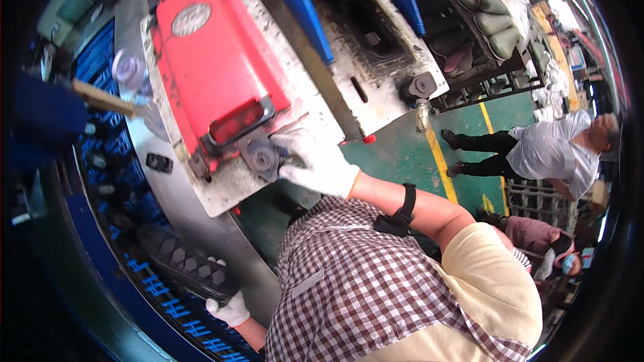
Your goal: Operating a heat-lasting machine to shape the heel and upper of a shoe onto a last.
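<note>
My left hand (229,310), in a white glove, grips one end of a dark shoe (178,258) with a grey diamond pattern, over the blue-slatted conveyor at the lower left. Gloved in white too, my right hand (314,163) is closed on the side of a dark round knob (260,157) at the front corner of a machine. Some of its fingertips are hidden behind the knob. Above the knob lies the machine's red cover (215,60), with a round metal plate and a black-framed handle opening. The cover sits on a worn white base plate (231,196).
Beside it stands a second white machine plate (396,70) with a dark recess and blue panels. A metal ledge (194,208) borders the conveyor (161,305); a small black object (159,163) lies there. Shoe lasts (493,20) fill a rack. Two people (553,154) are at the right.
</note>
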`<state>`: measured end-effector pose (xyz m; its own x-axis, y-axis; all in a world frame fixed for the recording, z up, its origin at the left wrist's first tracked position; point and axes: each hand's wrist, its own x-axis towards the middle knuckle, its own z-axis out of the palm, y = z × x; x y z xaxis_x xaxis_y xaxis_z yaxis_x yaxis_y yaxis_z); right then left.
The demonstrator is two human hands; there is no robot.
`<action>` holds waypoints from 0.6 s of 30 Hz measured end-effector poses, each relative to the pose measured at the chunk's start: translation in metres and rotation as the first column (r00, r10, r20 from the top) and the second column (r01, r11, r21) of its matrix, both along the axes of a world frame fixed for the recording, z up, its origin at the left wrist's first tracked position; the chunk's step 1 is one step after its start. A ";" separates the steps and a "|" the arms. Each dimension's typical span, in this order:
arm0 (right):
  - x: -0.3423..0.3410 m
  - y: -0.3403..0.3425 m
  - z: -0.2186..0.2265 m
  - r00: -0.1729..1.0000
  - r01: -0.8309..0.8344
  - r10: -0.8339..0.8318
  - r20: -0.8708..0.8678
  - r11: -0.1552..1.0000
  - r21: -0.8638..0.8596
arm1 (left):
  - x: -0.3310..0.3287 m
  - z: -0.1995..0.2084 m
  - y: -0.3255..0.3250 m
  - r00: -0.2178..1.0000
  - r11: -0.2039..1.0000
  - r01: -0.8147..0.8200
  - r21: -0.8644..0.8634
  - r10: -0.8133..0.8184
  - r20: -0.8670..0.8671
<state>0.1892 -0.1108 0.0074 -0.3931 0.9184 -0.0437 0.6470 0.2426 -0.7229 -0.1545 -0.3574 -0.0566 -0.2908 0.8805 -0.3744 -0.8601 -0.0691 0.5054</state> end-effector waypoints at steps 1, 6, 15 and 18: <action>0.001 0.002 0.015 0.993 -0.045 0.048 -0.104 0.999 0.028 | 0.008 0.012 0.026 0.991 0.992 0.122 0.043 -0.120 -0.060; 0.021 0.003 0.089 0.866 -0.351 0.173 -0.469 0.878 -0.325 | 0.082 0.081 0.142 0.858 0.890 0.455 0.038 -0.427 -0.287; 0.174 0.054 0.059 0.716 0.363 -0.437 -0.545 0.899 -0.245 | 0.253 0.162 0.289 0.366 0.733 0.672 -0.105 -0.452 -0.813; 0.220 0.107 0.042 0.803 0.586 -0.590 0.083 0.807 0.071 | 0.264 0.200 0.336 0.335 0.799 0.599 0.061 -0.180 -0.925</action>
